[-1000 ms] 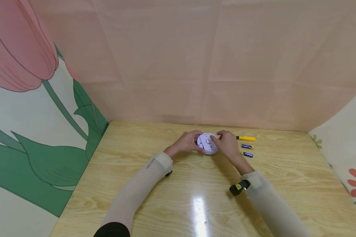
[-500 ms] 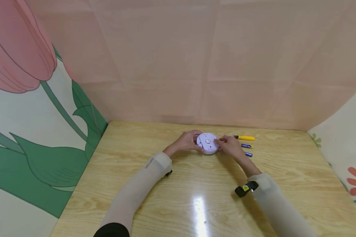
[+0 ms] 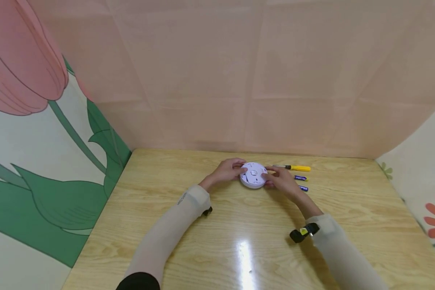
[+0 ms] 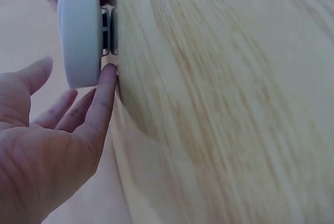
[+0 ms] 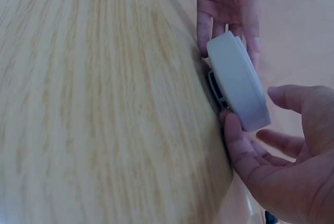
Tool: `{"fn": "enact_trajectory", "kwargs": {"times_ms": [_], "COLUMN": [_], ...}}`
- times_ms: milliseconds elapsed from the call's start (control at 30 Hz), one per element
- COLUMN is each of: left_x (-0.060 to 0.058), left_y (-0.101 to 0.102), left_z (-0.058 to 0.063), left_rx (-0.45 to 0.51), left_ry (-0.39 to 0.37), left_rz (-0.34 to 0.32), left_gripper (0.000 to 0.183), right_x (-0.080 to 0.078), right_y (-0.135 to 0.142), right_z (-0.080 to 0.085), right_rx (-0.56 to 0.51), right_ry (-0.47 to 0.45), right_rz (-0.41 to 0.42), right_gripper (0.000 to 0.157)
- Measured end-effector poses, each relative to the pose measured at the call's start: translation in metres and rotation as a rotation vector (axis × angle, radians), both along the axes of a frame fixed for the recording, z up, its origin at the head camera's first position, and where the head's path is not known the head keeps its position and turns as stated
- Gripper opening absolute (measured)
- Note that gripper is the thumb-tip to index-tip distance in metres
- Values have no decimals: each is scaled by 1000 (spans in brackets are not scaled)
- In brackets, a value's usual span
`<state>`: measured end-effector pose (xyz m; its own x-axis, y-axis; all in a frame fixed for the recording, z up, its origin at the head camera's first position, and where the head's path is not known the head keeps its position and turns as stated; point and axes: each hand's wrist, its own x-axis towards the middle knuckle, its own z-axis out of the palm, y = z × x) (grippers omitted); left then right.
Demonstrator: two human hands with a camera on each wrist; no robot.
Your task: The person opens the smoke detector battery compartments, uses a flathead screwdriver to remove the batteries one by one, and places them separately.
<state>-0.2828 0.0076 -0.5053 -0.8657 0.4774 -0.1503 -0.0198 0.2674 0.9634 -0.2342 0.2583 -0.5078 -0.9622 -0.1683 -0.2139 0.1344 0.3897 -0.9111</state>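
Observation:
A round white smoke detector [image 3: 253,176], slotted flat face up, is between my two hands near the back of the table. From the side, its vented part [image 5: 216,85] faces the tabletop. My left hand [image 3: 226,170] holds the left rim, thumb on the upper face; in the left wrist view a fingertip [image 4: 108,70] reaches under the body. On the opposite rim, my right hand [image 3: 283,180] has its thumb at the top edge and its fingers low against the side, the index fingertip [image 5: 232,119] by the vented part.
Behind the right hand lies a screwdriver [image 3: 300,168] with a yellow handle. Two blue-and-yellow batteries [image 3: 301,178] lie just in front of it, partly covered by that hand. A pink cloth backdrop [image 3: 203,80] rises at the table's rear edge.
My right hand has come off the detector's upper face and moved right and down to its right rim. The left thumb has shifted from the lower left rim up onto the face.

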Motion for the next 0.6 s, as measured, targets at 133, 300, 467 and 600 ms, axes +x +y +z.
{"fn": "enact_trajectory", "kwargs": {"times_ms": [133,300,467,600], "left_x": [-1,-3,-4,-4], "left_y": [1,4,5,5], "left_z": [0,1,3,6], "left_rx": [33,5,-3,-1], "left_ry": [-69,-98,-121,-127], "left_rz": [26,46,64,73], "left_gripper": [46,44,39,36], "right_x": [2,3,5,8], "right_y": [5,7,5,2], "right_z": [-4,-9,-10,-8], "right_rx": [-57,-119,-186,-161], "right_ry": [10,21,-13,-12], "right_rz": [16,31,17,19], "right_gripper": [63,67,73,73]}}
